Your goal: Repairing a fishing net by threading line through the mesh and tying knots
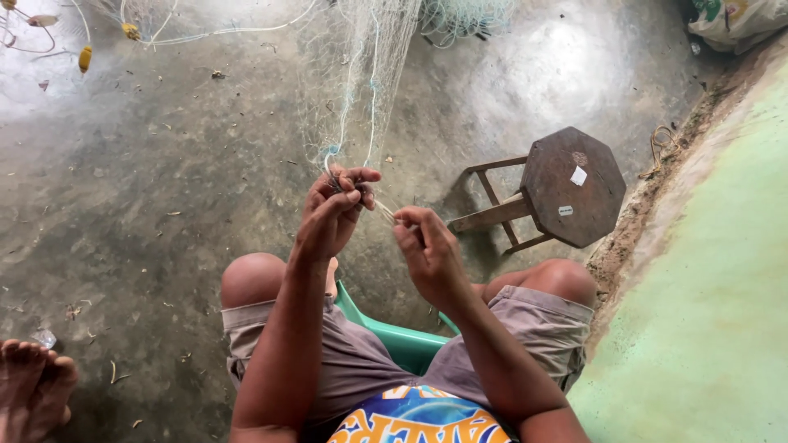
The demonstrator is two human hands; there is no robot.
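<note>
A fine pale fishing net (355, 90) hangs down from the top of the view to my hands. My left hand (332, 213) pinches a bunched part of the net's lower edge between fingers and thumb. My right hand (427, 250) sits just to its right, fingers closed on a thin pale netting needle (384, 212) that points toward the left hand. Both hands are held above my knees. I sit on a green plastic seat (394, 336).
A small dark octagonal wooden stool (572, 187) stands to the right on the concrete floor (148, 189). Net floats (85, 57) lie at the top left. Another person's foot (33, 385) shows at the bottom left. A green painted wall (722, 287) runs along the right.
</note>
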